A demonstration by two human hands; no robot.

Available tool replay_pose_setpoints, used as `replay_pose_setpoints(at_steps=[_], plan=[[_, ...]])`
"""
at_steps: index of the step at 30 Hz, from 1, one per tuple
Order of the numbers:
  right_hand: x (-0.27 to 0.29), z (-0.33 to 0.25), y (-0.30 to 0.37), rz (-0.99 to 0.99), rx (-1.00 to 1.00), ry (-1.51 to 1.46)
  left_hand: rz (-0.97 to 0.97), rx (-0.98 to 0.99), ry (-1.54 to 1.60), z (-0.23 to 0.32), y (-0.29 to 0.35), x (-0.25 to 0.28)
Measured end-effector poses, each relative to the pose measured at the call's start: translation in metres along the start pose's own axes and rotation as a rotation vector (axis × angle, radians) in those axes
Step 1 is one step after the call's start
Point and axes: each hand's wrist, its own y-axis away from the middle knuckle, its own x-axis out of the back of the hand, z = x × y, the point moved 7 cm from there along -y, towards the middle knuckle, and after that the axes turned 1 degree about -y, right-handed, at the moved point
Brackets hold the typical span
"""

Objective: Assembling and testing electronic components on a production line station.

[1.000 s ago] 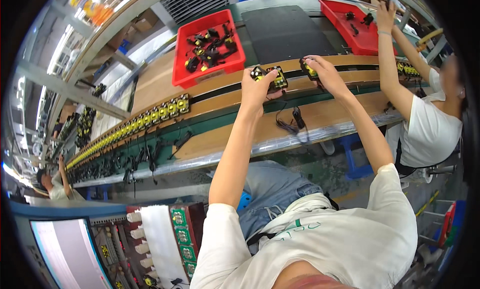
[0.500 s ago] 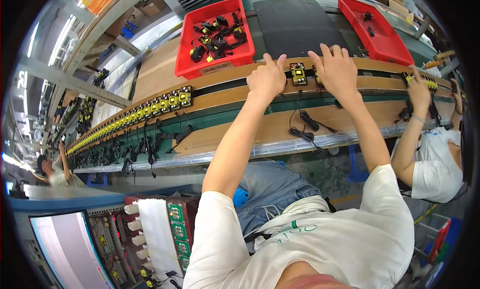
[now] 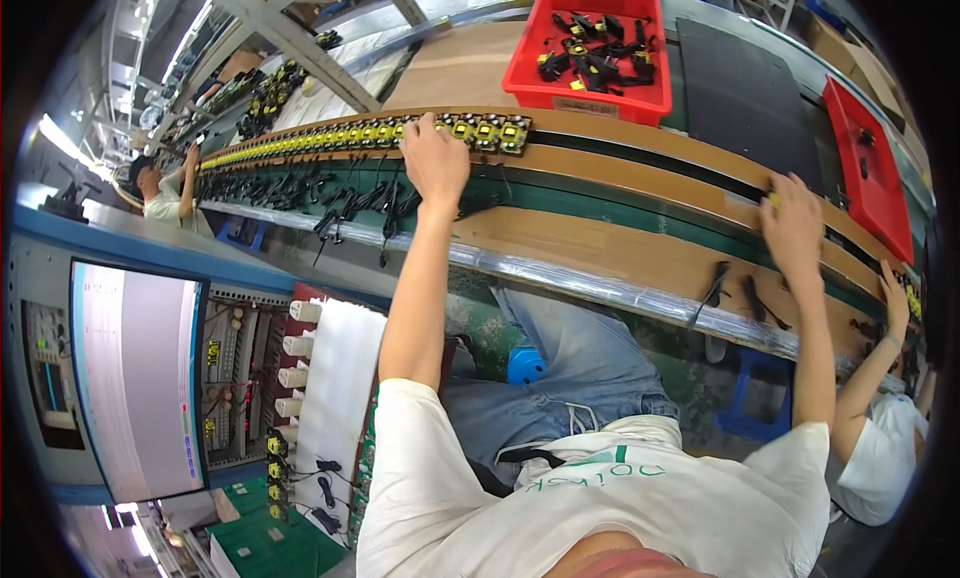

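Your left hand [image 3: 435, 161] rests flat, fingers together, on the end of the row of yellow-and-black components [image 3: 380, 133] lining the wooden rail [image 3: 640, 173], likely steadying it, while your right hand [image 3: 792, 223], fingers loosely spread, touches that rail farther along.

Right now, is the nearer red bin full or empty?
Partly filled: the red bin holds a loose pile of black and yellow parts, with bare floor showing.

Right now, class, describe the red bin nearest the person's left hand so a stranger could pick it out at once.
Follow the long wooden conveyor rail to the row of yellow components under the left hand. Just beyond sits the red bin. Unlike the other red bin, farther right, it is heaped with black parts.
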Motion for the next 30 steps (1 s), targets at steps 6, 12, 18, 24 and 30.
replay_pose_setpoints(at_steps=[6, 12, 18, 24, 30], plan=[[0.021, 0.097, 0.039, 0.022, -0.159, 0.531, -0.169, -0.043, -0.009, -0.03, -0.009, -0.019], [0.041, 0.001, 0.026, -0.03, -0.381, -0.686, -0.261, -0.057, -0.024, -0.009, -0.011, -0.026], [-0.01, -0.032, -0.001, -0.202, -0.31, -0.672, -0.734, 0.021, 0.464, 0.096, 0.022, -0.066], [-0.04, -0.008, -0.012, -0.321, -0.541, -0.744, -0.855, -0.094, 0.299, 0.202, 0.066, -0.099], [-0.053, -0.009, -0.012, -0.272, -0.486, -0.724, -0.841, -0.04, 0.587, 0.239, 0.105, -0.117]])
